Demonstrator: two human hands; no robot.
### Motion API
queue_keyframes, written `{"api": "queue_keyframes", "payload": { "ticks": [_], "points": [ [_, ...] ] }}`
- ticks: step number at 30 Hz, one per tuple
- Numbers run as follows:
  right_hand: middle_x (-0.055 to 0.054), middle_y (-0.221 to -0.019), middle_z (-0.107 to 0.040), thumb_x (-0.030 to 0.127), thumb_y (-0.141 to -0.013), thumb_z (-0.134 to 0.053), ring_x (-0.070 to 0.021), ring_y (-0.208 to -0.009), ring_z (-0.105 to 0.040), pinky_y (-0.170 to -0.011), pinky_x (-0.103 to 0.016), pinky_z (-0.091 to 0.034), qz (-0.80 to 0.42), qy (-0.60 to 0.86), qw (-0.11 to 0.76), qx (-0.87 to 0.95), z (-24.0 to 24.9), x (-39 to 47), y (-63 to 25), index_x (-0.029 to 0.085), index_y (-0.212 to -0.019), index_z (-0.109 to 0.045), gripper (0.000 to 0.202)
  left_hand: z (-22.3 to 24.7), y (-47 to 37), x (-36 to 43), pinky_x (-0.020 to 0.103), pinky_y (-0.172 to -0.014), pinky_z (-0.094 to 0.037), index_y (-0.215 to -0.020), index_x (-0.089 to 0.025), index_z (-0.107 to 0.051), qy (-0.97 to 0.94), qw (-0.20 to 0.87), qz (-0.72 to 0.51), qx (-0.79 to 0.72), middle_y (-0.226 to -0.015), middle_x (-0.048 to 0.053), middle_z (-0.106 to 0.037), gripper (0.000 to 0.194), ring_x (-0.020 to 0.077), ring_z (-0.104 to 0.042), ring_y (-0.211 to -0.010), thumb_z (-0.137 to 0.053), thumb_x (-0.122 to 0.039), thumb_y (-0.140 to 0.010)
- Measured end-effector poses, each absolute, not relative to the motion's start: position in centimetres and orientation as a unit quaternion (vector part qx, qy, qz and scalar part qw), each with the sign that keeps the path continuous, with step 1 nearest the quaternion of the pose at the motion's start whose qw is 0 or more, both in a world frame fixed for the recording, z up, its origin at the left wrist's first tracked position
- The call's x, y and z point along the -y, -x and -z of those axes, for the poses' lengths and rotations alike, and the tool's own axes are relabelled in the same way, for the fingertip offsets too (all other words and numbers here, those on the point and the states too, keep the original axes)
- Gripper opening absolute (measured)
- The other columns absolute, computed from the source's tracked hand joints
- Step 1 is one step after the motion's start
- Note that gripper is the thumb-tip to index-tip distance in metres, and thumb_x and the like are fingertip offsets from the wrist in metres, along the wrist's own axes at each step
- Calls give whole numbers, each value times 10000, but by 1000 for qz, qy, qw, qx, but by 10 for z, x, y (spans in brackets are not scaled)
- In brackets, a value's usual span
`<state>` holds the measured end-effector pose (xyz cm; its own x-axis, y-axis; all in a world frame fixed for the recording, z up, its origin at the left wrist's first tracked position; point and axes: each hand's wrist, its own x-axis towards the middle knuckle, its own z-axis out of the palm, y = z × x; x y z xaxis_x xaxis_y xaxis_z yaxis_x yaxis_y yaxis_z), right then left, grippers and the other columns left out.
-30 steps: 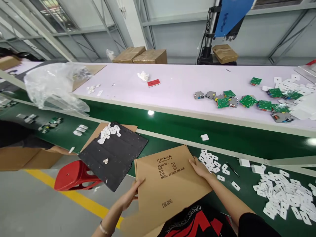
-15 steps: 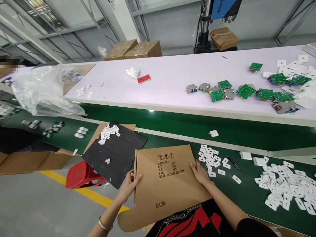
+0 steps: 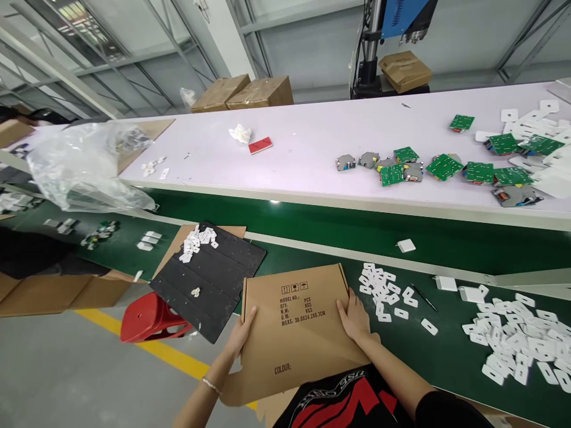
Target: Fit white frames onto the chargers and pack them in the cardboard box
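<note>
Left hand and right hand clasp a cardboard carton by opposite edges; a rightward swing could scatter white plastic plates

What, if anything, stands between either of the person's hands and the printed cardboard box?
Nothing visible does: the left hand holds the cardboard box at its left edge, and the right hand holds it at its right edge.

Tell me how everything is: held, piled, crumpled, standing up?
Cardboard box: held by left hand and right hand, flap sticking out
White pieces: heaped loosely
Pen: lying down
Plastic bag: crumpled
Red stool: standing upright
Black mat: spread out
Circuit boards: scattered
</note>
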<state>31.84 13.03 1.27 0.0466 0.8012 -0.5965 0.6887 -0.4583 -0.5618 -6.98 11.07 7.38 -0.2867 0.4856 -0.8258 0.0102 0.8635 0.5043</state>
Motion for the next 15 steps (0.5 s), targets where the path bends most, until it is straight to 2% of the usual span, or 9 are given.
{"api": "queue_keyframes", "payload": {
  "ticks": [3,5,8,12,15],
  "points": [
    [-179,-1626,-447,703,-1008,-283,-385,-1533,-382,-1189,-513,-414,-480,720,62,498,-10,-134,-320,172,-1683,-167,867,-60,73,-107,449,-895,-651,-1589,-141,-351,-141,579,-197,-779,-1328,235,-712,994,369,-759,-1126,-603,-790,-880],
    [-171,-1603,-491,731,-1008,-199,-374,-1528,-403,-1188,-508,-419,-507,717,53,474,-7,-139,-327,172,-1643,-313,854,-52,71,-99,464,-919,-644,-1607,-126,-314,-126,583,-191,-779,-1338,247,-701,1014,377,-748,-1146,-565,-799,-891],
    [-186,-1489,-605,788,-982,-108,-374,-1449,-519,-1091,-498,-507,-546,712,33,440,-3,-149,-339,172,-1486,-557,914,-39,58,-78,498,-949,-634,-1628,-139,-293,-112,589,-184,-779,-1347,248,-693,1053,390,-735,-1172,-478,-858,-881],
    [-216,-1378,-670,824,-959,-238,-356,-1256,-677,-990,-485,-558,-550,704,30,448,-1,-155,-348,159,-1424,-598,887,-21,36,-48,569,-995,-606,-1607,-177,-366,-62,622,-206,-753,-1344,246,-693,1059,418,-716,-1206,-323,-925,-859],
    [-173,-1201,-752,816,-958,-312,-320,-1147,-730,-945,-441,-572,-528,686,42,499,-5,-162,-352,191,-1364,-626,808,-13,28,-36,577,-1058,-575,-1609,-189,-359,-28,662,-240,-710,-1415,241,-655,1070,421,-672,-1282,-226,-936,-856]
  ]
}}
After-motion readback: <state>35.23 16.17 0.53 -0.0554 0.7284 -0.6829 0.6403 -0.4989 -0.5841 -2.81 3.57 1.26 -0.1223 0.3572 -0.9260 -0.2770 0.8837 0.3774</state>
